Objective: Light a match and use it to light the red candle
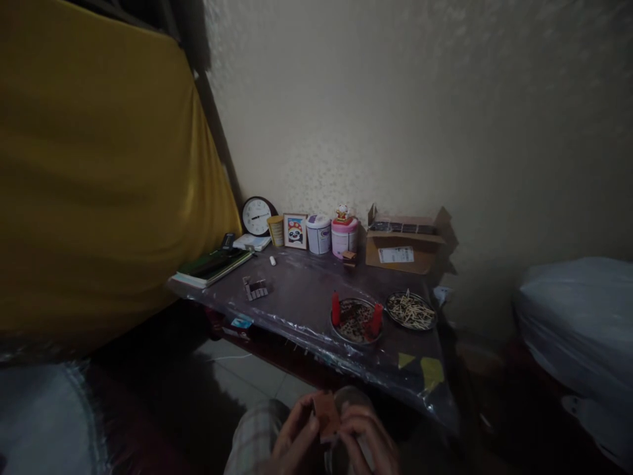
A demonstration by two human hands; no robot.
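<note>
Dim room, low desk (306, 290) under clear plastic sheeting against a speckled wall. Below the desk's near edge, over the person's lap, a small reddish-brown box (327, 414), apparently a matchbox, sits between both hands. Left hand (295, 435) pinches its left side with thumb and fingertips; right hand (368, 439) closes on its right side, fingers curled together. Judged step: the box is being handled, possibly filled or closed; detail is blurred. Any next move would call for a steady two-handed pinch. On the desk near its front edge stands a round tray (356, 321) with two red cylinders; just beside it, toward the right corner, a plate of matchsticks (411, 310). A cardboard box (405, 247), tins and a clock (257, 216) line the back edge.
</note>
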